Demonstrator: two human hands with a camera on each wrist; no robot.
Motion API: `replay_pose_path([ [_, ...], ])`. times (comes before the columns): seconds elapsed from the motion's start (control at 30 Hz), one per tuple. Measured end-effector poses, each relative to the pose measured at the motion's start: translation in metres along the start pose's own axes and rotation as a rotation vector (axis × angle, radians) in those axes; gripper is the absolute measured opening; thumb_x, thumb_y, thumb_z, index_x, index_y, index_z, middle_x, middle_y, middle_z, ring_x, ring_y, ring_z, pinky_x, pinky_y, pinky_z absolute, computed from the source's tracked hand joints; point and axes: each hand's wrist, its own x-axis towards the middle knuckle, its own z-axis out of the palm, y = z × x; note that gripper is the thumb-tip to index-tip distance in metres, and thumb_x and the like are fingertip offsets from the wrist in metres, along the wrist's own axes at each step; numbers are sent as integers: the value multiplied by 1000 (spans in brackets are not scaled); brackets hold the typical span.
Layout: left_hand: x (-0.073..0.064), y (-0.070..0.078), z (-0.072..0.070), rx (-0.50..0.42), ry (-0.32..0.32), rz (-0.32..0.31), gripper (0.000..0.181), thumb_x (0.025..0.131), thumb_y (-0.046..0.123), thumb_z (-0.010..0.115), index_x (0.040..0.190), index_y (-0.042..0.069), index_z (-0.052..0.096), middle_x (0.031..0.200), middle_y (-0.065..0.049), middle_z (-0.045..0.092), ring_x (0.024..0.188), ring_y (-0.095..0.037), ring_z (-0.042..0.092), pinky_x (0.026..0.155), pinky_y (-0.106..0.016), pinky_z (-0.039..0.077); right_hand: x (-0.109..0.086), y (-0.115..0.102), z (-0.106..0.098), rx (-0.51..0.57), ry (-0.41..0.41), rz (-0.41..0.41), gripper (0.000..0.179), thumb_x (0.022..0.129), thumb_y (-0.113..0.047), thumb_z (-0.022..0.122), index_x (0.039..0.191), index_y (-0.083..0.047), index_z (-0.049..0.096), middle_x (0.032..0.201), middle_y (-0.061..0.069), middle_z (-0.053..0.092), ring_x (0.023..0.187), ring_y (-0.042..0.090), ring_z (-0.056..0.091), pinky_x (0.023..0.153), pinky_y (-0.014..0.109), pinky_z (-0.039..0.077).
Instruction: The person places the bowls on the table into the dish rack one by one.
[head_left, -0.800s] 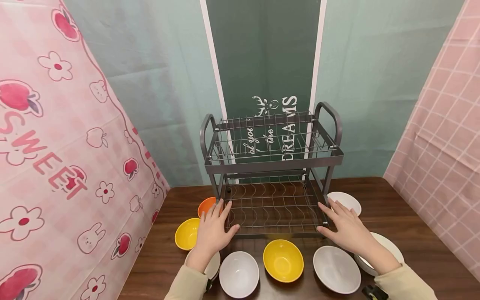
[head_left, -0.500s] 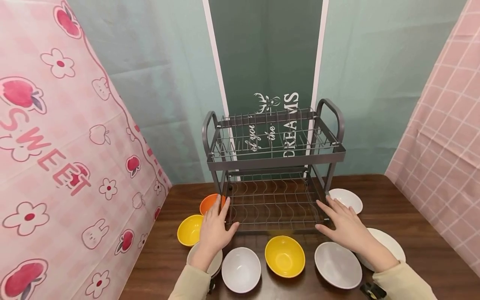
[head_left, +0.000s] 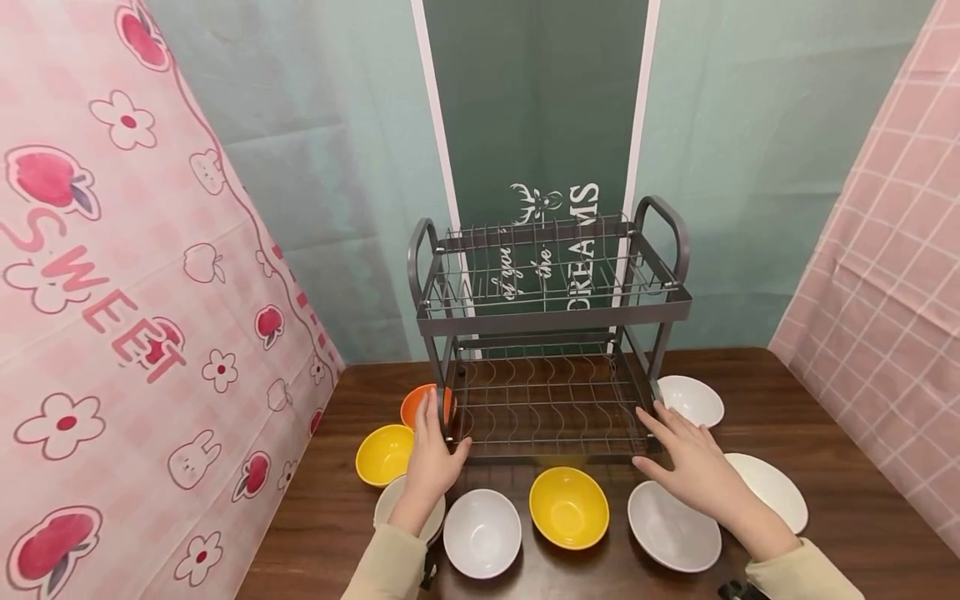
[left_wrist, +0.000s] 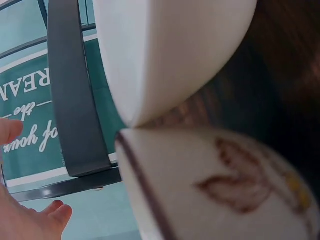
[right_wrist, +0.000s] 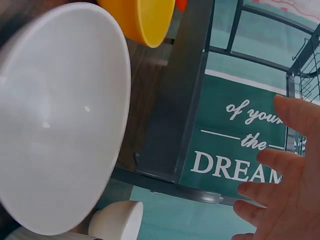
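Observation:
A dark grey two-tier dish rack (head_left: 555, 322) stands on the table with bare wire shelves. My left hand (head_left: 429, 467) is at its lower left front corner, fingers extended along the side post and thumb apart. At the lower right corner is my right hand (head_left: 693, 462), its fingers spread and fairly straight, holding nothing. Beneath my left wrist sits a cream bowl (head_left: 390, 504); the left wrist view shows a leaf-patterned bowl (left_wrist: 235, 175) up close. A light grey bowl (head_left: 675, 529) lies just below my right hand, and a white dish (head_left: 776, 496) is partly hidden by that wrist.
Along the front are a white bowl (head_left: 482, 533) and a yellow bowl (head_left: 569, 508). Left of the rack sit another yellow bowl (head_left: 382, 457) and an orange bowl (head_left: 415, 406). A white bowl (head_left: 693, 402) stands at the right. Cloth curtains surround the wooden table (head_left: 847, 467).
My left hand has turned so its fingers lie closer together along the rack's left side. My right hand has shifted slightly at the right corner. The rack and bowls keep their arrangement.

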Motion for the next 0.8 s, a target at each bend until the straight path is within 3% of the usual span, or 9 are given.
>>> replay_pose_path([
  [0.27, 0, -10, 10, -146, 9, -79, 91, 82, 19, 69, 149, 20, 7, 151, -14, 20, 127, -36, 43, 97, -50, 43, -15, 1, 15, -1, 51, -13, 69, 82, -48, 63, 138, -11, 43, 142, 26, 36, 127, 47, 36, 98, 68, 21],
  [0.47, -1, -14, 16, -220, -10, -163, 91, 85, 17, 65, 150, 22, 2, 147, -18, 32, 123, -40, 48, 94, -54, 43, -32, -3, 21, 18, 40, 37, 66, 82, -43, 65, 135, -8, 47, 142, 26, 37, 128, 46, 36, 99, 67, 23],
  [0.8, 2, -19, 25, -349, -16, -208, 85, 89, 9, 58, 150, 24, 1, 147, -18, 34, 126, -38, 45, 99, -53, 39, -52, -1, 41, -39, 76, 60, 61, 79, -41, 69, 128, -7, 55, 137, 25, 44, 123, 44, 43, 93, 67, 30],
])
